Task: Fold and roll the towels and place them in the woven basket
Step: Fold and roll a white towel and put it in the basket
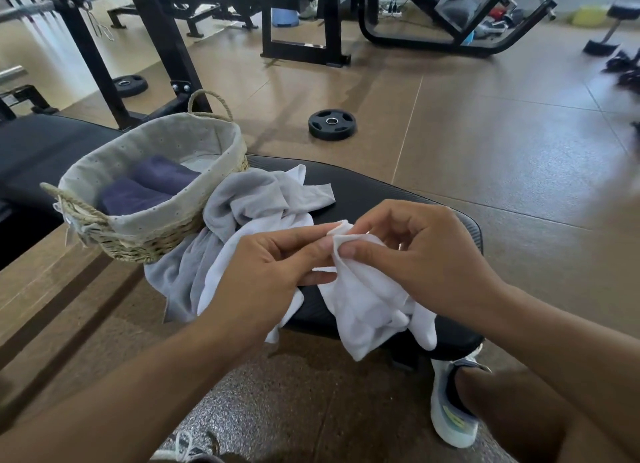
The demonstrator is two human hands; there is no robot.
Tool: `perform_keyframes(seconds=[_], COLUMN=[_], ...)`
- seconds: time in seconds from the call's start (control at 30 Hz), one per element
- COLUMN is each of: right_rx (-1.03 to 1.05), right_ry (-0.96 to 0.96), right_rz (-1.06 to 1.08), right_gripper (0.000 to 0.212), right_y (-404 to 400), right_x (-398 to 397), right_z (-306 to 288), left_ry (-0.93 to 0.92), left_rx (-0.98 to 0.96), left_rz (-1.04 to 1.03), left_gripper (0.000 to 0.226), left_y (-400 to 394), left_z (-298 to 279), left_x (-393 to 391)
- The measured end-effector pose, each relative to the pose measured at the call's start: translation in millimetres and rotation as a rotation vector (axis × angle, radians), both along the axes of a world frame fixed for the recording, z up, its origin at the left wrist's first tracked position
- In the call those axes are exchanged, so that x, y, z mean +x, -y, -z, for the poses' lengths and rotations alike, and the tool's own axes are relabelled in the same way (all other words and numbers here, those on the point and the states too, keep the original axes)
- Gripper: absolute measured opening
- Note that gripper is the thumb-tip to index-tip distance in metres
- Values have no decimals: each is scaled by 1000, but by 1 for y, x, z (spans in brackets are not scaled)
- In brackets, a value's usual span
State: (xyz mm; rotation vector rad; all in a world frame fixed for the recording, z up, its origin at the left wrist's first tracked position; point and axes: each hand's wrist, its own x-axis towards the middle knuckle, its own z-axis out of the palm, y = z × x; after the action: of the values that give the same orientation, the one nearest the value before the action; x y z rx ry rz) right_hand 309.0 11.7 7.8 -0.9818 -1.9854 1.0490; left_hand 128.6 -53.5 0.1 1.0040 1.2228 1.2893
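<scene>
A white towel (367,306) hangs crumpled over the near edge of a black padded bench (388,192). My left hand (273,268) and my right hand (426,254) both pinch its top corner, fingertips almost meeting. A grey towel (249,203) lies bunched on the bench just behind my left hand, draping down past the bench edge. To the left stands the woven basket (145,234) with a pale cloth lining and rope handles. Inside it lie two rolled dark purple towels (145,189) side by side.
A black weight plate (331,124) lies on the brown floor beyond the bench, another (130,85) further left. Black gym machine frames (301,19) stand at the back, dumbbells (620,67) at the far right. My white shoe (450,407) is under the bench's near end.
</scene>
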Motion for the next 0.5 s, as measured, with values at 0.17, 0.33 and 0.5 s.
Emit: perform_keyframes(seconds=[0.17, 0.33, 0.5], right_rx=[0, 64, 86], right_ry=[20, 62, 84], right_rz=[30, 33, -5], right_gripper=[15, 14, 17], right_y=[1, 1, 0], right_x=[1, 4, 5], right_z=[0, 0, 0], left_ry=[13, -44, -129], left_rx=[3, 8, 15], left_rz=[12, 7, 0], left_gripper=[28, 30, 25], left_y=[1, 3, 6], left_z=[0, -3, -7], left_x=[0, 1, 4])
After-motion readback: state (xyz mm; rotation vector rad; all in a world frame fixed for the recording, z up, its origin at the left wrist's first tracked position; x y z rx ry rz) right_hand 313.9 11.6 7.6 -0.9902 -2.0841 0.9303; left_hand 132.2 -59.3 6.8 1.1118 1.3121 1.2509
